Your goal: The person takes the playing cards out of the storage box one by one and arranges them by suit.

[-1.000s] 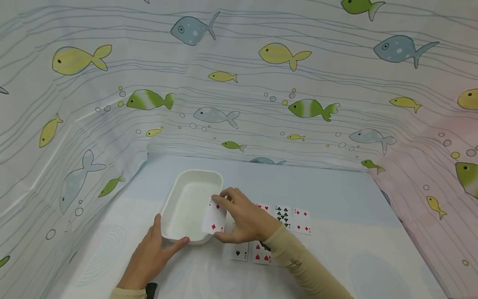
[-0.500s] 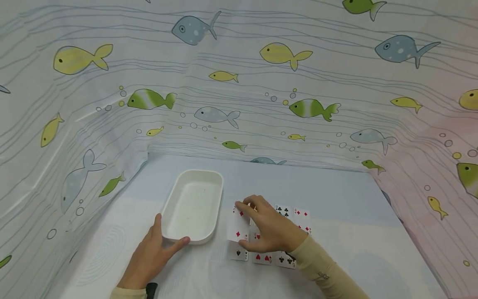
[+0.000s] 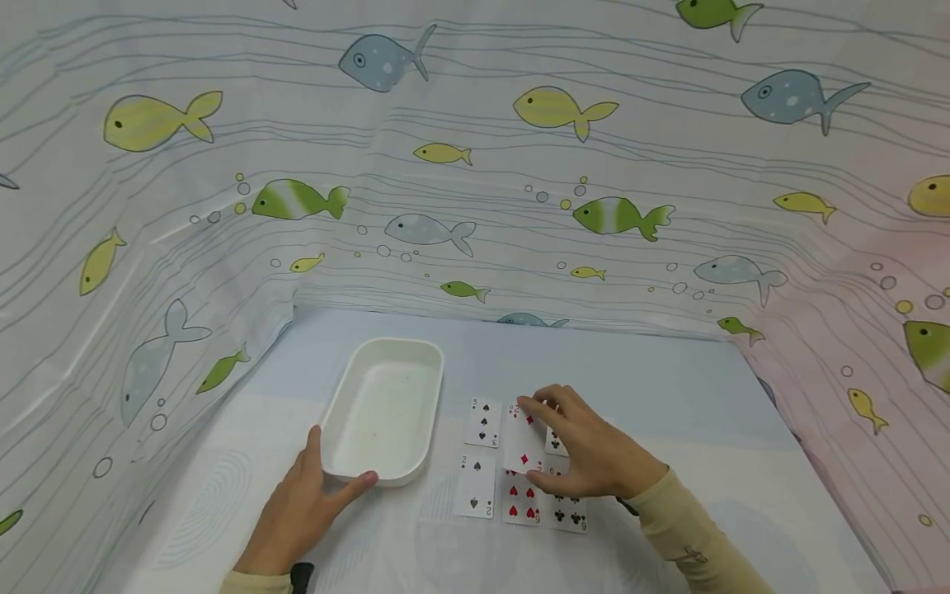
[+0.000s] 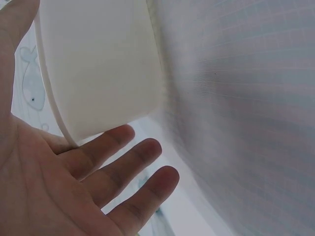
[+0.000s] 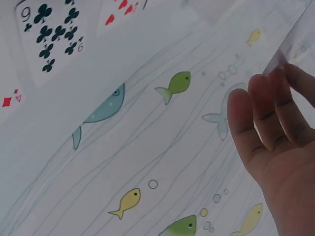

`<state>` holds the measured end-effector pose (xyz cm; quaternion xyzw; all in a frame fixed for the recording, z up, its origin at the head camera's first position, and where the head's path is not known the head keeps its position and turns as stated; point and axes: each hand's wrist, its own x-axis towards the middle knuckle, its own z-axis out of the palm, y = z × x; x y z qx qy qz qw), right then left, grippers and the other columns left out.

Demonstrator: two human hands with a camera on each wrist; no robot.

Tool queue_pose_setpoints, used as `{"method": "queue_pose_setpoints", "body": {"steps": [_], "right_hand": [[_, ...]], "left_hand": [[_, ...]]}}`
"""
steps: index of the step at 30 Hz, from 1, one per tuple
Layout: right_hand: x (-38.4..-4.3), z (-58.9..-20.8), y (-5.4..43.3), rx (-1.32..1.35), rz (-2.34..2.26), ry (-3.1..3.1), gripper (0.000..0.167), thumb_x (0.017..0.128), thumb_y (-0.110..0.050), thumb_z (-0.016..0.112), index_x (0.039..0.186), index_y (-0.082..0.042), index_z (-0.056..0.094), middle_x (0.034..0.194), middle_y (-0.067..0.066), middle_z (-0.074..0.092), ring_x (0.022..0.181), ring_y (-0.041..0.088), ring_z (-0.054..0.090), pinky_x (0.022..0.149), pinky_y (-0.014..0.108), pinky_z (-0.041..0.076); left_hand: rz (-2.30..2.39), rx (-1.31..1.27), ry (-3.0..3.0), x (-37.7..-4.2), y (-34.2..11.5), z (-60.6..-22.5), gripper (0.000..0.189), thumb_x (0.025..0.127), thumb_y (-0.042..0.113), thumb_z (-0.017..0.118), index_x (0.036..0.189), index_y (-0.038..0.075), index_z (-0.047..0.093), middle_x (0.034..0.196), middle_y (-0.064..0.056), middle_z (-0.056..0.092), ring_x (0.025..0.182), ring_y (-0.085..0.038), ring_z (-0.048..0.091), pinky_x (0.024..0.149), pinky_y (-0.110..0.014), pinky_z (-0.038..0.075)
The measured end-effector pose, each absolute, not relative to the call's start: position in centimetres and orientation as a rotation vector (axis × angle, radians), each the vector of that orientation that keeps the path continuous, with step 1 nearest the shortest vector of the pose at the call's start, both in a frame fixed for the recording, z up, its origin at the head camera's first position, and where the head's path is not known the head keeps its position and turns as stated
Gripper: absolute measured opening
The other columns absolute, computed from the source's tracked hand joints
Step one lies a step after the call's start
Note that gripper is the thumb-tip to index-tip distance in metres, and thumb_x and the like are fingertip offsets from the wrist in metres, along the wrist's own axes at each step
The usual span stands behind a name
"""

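A two of diamonds playing card [image 3: 523,445] is pinched between the thumb and fingers of my right hand [image 3: 594,450]. It overlaps the middle column of the laid-out cards in the head view. My left hand [image 3: 297,507] rests at the near-left corner of a white plastic tray [image 3: 382,412], thumb on the near rim and fingers along the side. Its fingers look fairly straight in the left wrist view. Under and around the held card lie a three of spades [image 3: 484,422], a two of spades [image 3: 475,488], a six of hearts [image 3: 523,501] and a six of clubs [image 3: 570,513].
The right wrist view shows a nine of clubs [image 5: 54,37], a corner of a four of diamonds [image 5: 9,101] and part of a hearts card [image 5: 120,10]. A fish-printed sheet [image 3: 482,190] encloses the table's back and sides.
My right hand has carried the two of diamonds rightward from the tray's edge, past the left column, to the middle column of cards. My left hand and the tray stay put.
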<state>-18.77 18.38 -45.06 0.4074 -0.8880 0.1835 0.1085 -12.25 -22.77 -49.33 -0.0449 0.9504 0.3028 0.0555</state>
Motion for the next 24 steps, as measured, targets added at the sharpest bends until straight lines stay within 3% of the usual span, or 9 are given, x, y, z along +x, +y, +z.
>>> {"method": "queue_pose_setpoints", "body": {"steps": [18,24], "right_hand": [[-16.3,-48.6,24.9,1.094,0.378,-2.785,0.084,0.077,-0.054,0.082,0.147,-0.017,0.052,0.136,0.000,0.048,0.125,0.015,0.048,0.094,0.038,0.054],[-15.9,-49.8,26.4,1.107,0.327,-2.763,0.084,0.071,-0.047,0.087,0.143,-0.015,0.056,0.129,-0.002,0.051,0.116,0.012,0.051,0.092,0.036,0.053]], "left_hand": [[0.886,-0.179,2.857,-12.4,-22.7,-49.2,0.129,0.086,0.076,0.060,0.158,-0.004,-0.011,0.158,-0.038,0.019,0.140,-0.056,0.031,0.109,-0.068,0.031],[0.891,-0.172,2.864,-12.5,-22.7,-49.4,0.128,0.086,0.075,0.060,0.158,-0.004,-0.010,0.158,-0.038,0.019,0.140,-0.056,0.031,0.108,-0.068,0.032]]}}
